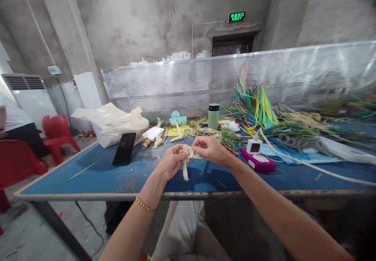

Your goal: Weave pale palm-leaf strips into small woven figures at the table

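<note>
My left hand and my right hand meet above the blue table, both pinching a pale, flat husk strip. The strip is looped between my fingertips and its loose end hangs down toward the table. My left wrist wears a gold bead bracelet. Several more pale husk pieces lie just beyond my hands.
A black phone lies to the left, near a white plastic bag. A green flask, colourful strips, a magenta device and a white cable are on the right. Red chairs and a seated person are at the far left.
</note>
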{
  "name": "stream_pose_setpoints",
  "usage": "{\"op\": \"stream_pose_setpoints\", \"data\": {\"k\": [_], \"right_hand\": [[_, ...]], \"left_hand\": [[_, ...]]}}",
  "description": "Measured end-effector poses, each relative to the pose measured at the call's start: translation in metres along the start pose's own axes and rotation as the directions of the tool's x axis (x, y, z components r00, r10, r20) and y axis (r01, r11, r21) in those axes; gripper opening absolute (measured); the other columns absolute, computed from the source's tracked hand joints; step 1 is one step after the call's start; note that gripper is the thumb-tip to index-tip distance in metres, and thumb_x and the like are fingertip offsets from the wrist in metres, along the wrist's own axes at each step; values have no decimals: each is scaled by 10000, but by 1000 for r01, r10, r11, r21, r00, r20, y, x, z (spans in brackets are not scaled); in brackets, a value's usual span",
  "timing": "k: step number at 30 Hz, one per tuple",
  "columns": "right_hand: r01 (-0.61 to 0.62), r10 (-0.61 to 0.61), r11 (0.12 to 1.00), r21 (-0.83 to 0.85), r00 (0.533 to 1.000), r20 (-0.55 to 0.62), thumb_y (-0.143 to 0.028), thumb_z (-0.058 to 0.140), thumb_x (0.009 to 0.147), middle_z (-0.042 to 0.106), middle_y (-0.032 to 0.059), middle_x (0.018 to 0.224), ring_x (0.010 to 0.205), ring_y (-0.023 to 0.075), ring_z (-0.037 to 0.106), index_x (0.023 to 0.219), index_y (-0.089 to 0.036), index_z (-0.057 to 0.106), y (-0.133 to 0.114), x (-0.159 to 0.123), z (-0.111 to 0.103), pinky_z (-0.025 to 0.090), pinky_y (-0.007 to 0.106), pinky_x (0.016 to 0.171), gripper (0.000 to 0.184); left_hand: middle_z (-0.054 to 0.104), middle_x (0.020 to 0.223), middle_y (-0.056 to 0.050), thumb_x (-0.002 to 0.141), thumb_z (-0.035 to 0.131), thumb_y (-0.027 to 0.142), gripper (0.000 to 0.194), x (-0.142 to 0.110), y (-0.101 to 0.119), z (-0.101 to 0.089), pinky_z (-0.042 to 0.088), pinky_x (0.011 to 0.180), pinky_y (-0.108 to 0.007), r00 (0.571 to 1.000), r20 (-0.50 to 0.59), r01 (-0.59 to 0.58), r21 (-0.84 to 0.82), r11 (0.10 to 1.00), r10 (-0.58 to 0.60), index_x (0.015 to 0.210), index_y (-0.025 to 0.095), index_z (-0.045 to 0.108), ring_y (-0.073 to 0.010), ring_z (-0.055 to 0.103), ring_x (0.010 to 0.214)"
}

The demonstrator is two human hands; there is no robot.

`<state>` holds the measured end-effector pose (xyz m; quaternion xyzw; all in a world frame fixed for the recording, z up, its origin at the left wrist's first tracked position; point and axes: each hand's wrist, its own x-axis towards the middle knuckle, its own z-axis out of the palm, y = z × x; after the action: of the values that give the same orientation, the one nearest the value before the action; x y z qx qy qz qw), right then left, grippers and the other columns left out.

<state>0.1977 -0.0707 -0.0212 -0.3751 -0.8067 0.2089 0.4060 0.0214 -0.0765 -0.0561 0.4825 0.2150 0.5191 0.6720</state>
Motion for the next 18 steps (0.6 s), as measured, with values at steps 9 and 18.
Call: {"op": "stream_pose_setpoints", "data": {"k": [9, 18], "right_hand": [[39, -32, 998, -59, 993, 110, -272, 578, 755, 584, 1, 626, 566, 101, 479, 732, -137, 653, -4, 2, -4, 353, 217, 529, 156], [75, -57, 988, -136, 989, 134, -238, 554, 777, 563, -14, 610, 568, 99, 477, 745, -141, 648, -5, 2, 0, 337, 214, 529, 139]], "left_hand": [[602, 642, 9, 545, 841, 196, 409, 1, -4, 0, 430, 555, -204, 999, 7, -52, 107, 993, 51, 875, 96, 620, -69, 540, 530], [606, 662, 6, 532, 844, 212, 430, 0, -4, -1, 443, 578, -217, 999, 31, -44, 129, 991, 41, 887, 98, 630, -75, 536, 561]]}}
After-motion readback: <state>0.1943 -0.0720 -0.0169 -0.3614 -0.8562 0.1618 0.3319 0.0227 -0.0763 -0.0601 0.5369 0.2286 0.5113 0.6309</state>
